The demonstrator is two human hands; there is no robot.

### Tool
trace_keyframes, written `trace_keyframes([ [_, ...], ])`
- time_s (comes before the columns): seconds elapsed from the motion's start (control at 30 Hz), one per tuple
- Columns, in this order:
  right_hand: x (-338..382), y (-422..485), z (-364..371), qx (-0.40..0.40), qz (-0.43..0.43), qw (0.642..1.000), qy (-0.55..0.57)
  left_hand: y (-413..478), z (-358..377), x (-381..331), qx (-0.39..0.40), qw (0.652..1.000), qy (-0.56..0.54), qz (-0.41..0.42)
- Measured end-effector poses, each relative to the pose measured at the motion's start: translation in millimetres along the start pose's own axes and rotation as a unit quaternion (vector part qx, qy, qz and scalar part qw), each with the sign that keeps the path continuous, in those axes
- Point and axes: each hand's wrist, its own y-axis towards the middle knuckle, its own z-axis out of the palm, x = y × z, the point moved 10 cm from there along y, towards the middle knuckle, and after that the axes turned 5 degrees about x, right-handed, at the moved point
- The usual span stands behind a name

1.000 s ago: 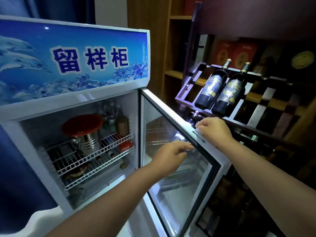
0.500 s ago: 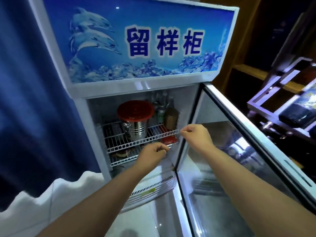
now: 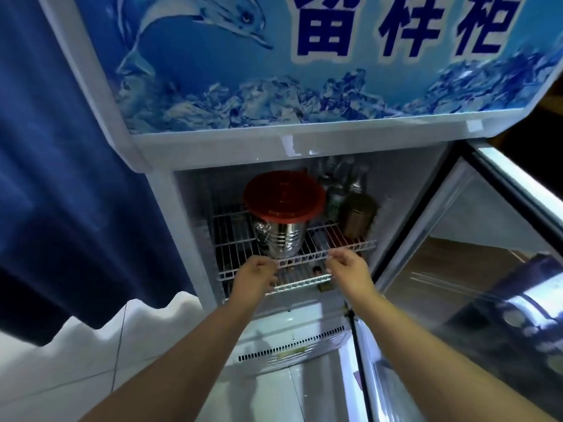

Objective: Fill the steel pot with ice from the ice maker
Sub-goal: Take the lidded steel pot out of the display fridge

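A ribbed steel pot with a red lid stands on the upper wire shelf inside an open white display cooler. My left hand is just below and in front of the pot, at the shelf's front edge, its fingers loosely curled and holding nothing. To the pot's lower right, my right hand also sits at the shelf edge with loosely curled, empty fingers. Neither hand touches the pot.
Bottles and a gold can stand right of the pot. The cooler's glass door is swung open on the right. A blue curtain hangs to the left over a white tiled floor. A second wire shelf lies lower.
Both hands left the glass door's edge and moved into the cooler opening toward the pot. The view turned from the wine rack to the cooler and came closer.
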Motion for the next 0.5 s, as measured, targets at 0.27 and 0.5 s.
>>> trace_keyframes([
  [0.27,-30.6,95.9,32.4,0.029,0.056,0.98,0.19,71.9,-18.4,-19.0,-0.153,0.982,-0.102,0.045],
  [0.5,-1.4,148.1,45.9,0.022,-0.009,0.933,0.36,123.1,-6.6,-4.8,-0.153,0.956,-0.248,0.03],
])
